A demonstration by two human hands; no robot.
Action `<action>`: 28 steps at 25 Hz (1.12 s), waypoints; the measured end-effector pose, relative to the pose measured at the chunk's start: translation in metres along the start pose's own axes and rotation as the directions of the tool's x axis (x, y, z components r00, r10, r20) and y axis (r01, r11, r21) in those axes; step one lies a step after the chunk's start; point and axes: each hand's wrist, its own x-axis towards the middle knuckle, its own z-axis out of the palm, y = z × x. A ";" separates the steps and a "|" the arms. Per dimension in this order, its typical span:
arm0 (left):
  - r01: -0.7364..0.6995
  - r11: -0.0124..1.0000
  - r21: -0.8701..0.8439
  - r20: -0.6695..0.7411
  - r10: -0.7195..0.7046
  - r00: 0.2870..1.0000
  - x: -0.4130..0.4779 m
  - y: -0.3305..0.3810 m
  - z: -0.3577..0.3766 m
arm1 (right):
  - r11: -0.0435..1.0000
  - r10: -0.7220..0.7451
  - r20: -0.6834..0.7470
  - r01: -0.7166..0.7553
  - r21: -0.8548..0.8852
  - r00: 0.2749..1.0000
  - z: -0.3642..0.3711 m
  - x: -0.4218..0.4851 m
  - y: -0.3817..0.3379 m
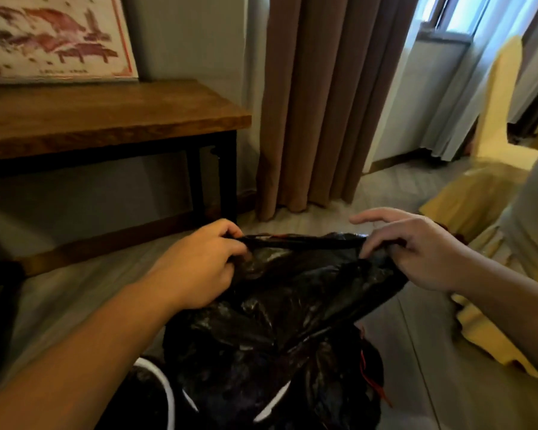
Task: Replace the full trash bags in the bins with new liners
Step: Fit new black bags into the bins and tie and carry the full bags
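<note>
Two hands hold one black trash bag (292, 305) by its top edge. The left hand (199, 262) has its fingers curled tight round the left end of that edge. The right hand (416, 249) pinches the right end with its thumb and lower fingers, and its pointing finger sticks out straight above the bag. The top edge is pulled into a tight dark band between the two hands.

The bag is shiny and very wrinkly, with small bright spots where light hits it. It looks puffy and hangs down low in front of the person, just above the floor (423, 336). Some thin red string (362, 358) shows at its lower right side. At the bottom, the bag meets the white rim of a bin (165, 386). I cannot tell if the bag sits inside the bin.

To the left, near the bag, stands a wooden table (106, 116) with dark legs. A picture (53, 35) with red shapes leans on the wall on top of it. Behind the bag hangs a brown curtain (323, 103), with a pale curtain (441, 88) beside it. A chair in a yellow cover (485, 187) is on the right.
</note>
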 end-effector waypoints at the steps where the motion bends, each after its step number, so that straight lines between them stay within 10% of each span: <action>1: 0.014 0.999 0.050 0.029 -0.016 0.999 0.013 0.007 0.014 | 0.998 0.005 0.004 -0.005 -0.065 1.000 0.004 -0.004 0.016; 9: 0.192 0.921 0.338 -0.090 -0.172 0.981 0.109 0.049 0.095 | 0.968 -0.078 -0.397 -0.025 -0.248 0.915 0.033 0.045 0.164; 28: 0.550 0.600 0.581 -0.035 -0.656 0.754 0.144 0.086 0.142 | 0.870 -0.067 -0.032 0.043 -0.491 0.997 0.013 0.078 0.220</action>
